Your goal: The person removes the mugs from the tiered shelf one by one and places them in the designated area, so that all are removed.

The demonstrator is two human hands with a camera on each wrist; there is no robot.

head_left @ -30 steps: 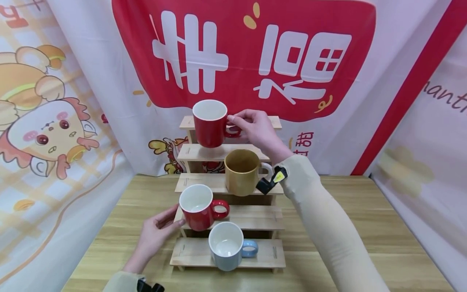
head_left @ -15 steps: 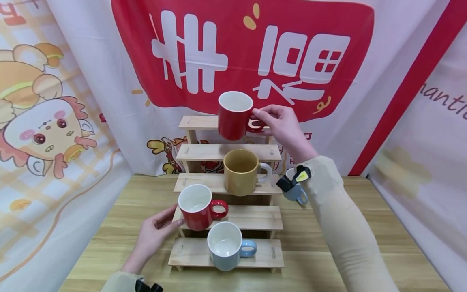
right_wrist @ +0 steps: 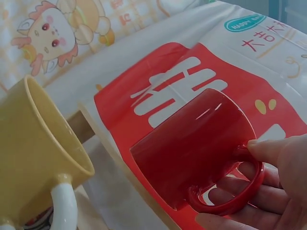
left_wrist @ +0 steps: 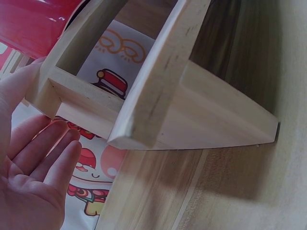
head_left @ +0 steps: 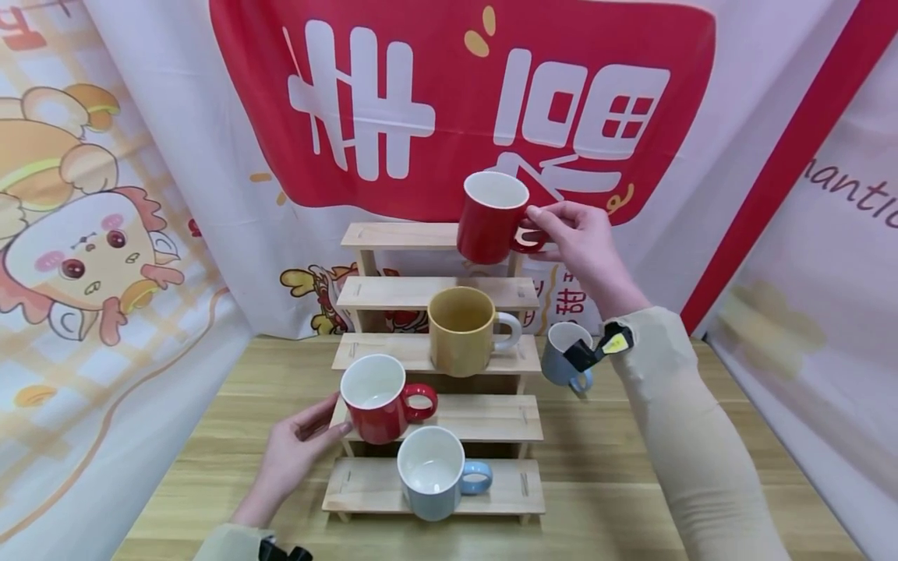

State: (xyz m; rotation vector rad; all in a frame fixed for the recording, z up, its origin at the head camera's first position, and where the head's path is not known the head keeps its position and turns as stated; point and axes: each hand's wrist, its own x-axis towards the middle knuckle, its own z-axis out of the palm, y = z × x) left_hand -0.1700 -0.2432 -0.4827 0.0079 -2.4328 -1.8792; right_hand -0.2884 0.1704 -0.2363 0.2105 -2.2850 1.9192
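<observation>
My right hand (head_left: 571, 230) pinches the handle of a red mug (head_left: 491, 222) with a white inside, in the head view raised in front of the right part of the rack's top step. In the right wrist view, thumb and fingers sit round that handle. My left hand (head_left: 298, 444) is at the left end of the wooden step rack (head_left: 484, 417), thumb at a board's end and fingers loosely bent beside it, as the left wrist view shows. Close by that thumb, a second red mug (head_left: 376, 401) stands on the second step from the front.
A light blue mug (head_left: 431, 475) stands on the front step, and a yellow mug with a white handle (head_left: 459, 331) on the middle one. Another light blue mug (head_left: 557, 354) is right of the rack, partly behind the wrist camera. Printed cloth (head_left: 351, 101) hangs behind.
My right hand has carried the red mug to the right and slightly up. The blue mug right of the rack has come into sight. My left hand has stayed put.
</observation>
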